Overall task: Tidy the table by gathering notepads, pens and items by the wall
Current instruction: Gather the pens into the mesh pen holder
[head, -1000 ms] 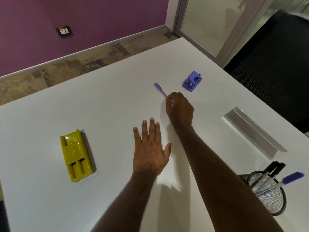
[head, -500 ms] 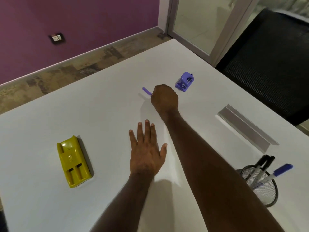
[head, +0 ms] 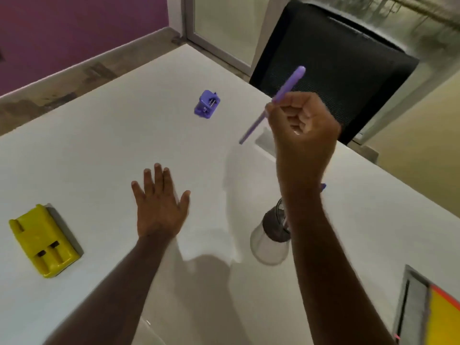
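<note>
Lifted off the table (head: 99, 145), pen (head: 286, 92) gripped in right hand (head: 302, 128); left hand (head: 159, 205) flat, open.

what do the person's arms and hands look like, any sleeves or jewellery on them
Both arms are bare from the bottom edge of the picture up to the hands: no sleeves show. The left hand and the right hand wear no gloves, and no watch, bracelet or rings show. The picture is somewhat blurred, so fine marks cannot be told.
</note>
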